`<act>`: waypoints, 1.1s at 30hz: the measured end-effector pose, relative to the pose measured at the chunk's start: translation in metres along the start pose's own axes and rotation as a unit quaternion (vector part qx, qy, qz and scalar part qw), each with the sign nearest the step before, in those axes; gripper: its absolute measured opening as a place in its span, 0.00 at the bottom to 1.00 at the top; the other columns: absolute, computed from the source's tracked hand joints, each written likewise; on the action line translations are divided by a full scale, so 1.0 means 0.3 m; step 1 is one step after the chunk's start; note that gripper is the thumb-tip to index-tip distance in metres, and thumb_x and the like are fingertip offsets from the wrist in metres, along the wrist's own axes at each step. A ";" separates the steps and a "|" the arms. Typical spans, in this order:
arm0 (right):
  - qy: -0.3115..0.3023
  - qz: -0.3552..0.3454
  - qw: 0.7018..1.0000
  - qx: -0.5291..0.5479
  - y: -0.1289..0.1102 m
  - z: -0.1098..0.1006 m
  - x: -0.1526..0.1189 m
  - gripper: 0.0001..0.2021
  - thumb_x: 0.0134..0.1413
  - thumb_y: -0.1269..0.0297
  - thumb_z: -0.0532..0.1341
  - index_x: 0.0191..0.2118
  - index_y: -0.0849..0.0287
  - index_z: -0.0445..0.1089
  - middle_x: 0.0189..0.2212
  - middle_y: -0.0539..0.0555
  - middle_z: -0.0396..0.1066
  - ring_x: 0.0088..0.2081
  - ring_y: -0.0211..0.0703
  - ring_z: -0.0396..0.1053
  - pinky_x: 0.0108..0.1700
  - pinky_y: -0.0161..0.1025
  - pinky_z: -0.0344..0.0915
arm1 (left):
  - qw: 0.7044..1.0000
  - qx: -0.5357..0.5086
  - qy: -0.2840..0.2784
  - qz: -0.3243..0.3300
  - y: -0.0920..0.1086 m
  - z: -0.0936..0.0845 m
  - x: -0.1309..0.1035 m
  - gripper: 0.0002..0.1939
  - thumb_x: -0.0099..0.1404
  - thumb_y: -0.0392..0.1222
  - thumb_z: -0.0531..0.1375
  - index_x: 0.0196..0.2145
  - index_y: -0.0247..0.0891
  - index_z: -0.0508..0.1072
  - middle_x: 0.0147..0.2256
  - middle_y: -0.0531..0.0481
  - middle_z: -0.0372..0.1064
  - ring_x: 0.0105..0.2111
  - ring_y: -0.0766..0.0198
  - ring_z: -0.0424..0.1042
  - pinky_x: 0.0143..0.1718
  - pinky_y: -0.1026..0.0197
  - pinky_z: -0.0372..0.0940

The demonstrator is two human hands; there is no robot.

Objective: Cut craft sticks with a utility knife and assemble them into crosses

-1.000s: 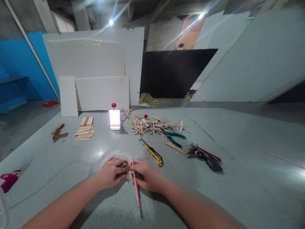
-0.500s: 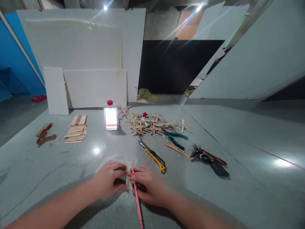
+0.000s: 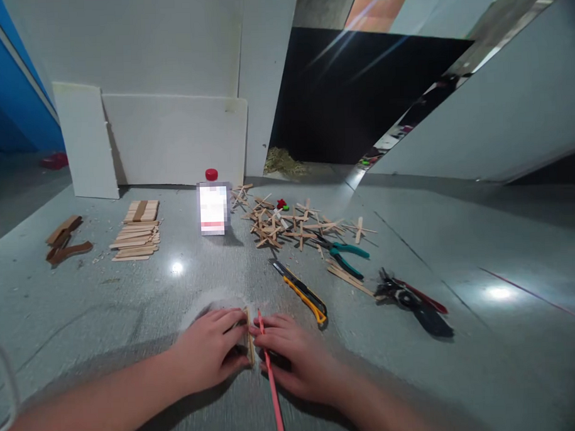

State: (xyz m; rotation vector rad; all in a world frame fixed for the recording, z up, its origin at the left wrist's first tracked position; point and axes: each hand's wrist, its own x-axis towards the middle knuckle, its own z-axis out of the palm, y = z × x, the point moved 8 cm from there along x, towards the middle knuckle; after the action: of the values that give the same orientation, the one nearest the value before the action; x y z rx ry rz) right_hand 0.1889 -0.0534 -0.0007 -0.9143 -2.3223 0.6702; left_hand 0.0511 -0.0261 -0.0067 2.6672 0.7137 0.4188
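Low on the grey surface, my left hand (image 3: 215, 345) is closed, thumb and fingers pressed along a narrow wooden craft stick (image 3: 251, 349) standing lengthwise in front of me. I cannot make out whether it is one stick or more. Opposite it, my right hand (image 3: 297, 356) has a pink pencil (image 3: 275, 398) tucked between its fingers, with the other end pointing towards me. The right fingertips come close to the stick's right side; whether they touch is hard to tell. A yellow and black utility knife (image 3: 302, 295) lies beyond my right hand.
Loose craft sticks (image 3: 136, 241) and a banded bundle (image 3: 143, 211) lie left, near brown strips (image 3: 64, 239). A red-capped bottle (image 3: 212, 205) stands at centre back. Crossed stick pieces (image 3: 273, 225), green-handled pliers (image 3: 348, 257) and a black-and-red hand tool (image 3: 416, 305) lie right.
My view has tipped downward, so the surface and tools appear larger and higher in the picture. Both hands keep nearly the same pose around the stick, the pencil still in my right hand.
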 end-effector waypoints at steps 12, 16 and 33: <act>0.030 0.014 0.998 0.053 0.015 -0.041 -0.025 0.14 0.64 0.69 0.64 0.54 0.53 0.72 0.52 0.61 0.80 0.59 0.54 0.75 0.61 0.54 0.70 | 0.999 0.034 -0.008 0.015 0.005 -0.008 0.001 0.20 0.71 0.48 0.66 0.57 0.39 0.73 0.59 0.37 0.72 0.56 0.42 0.75 0.56 0.37 0.73; 0.112 0.062 0.989 0.072 0.039 -0.111 -0.032 0.14 0.65 0.68 0.65 0.54 0.50 0.73 0.53 0.59 0.80 0.55 0.51 0.78 0.57 0.51 0.74 | 0.999 0.042 -0.007 0.022 0.008 -0.011 0.006 0.21 0.70 0.47 0.66 0.57 0.38 0.73 0.58 0.37 0.73 0.56 0.40 0.76 0.56 0.36 0.74; 0.167 0.151 0.973 0.049 0.143 -0.082 0.085 0.06 0.62 0.70 0.63 0.44 0.54 0.75 0.36 0.53 0.79 0.39 0.45 0.77 0.44 0.41 0.72 | 0.994 0.065 0.009 0.091 0.013 -0.007 0.017 0.22 0.75 0.50 0.59 0.59 0.33 0.75 0.56 0.34 0.76 0.57 0.41 0.76 0.55 0.38 0.77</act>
State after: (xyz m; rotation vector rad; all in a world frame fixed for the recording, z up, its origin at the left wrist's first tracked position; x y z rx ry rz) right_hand 0.2083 -0.0013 -0.0015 -1.2435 -1.8574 0.6844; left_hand 0.0563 -0.0261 -0.0022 2.8679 0.5218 0.4590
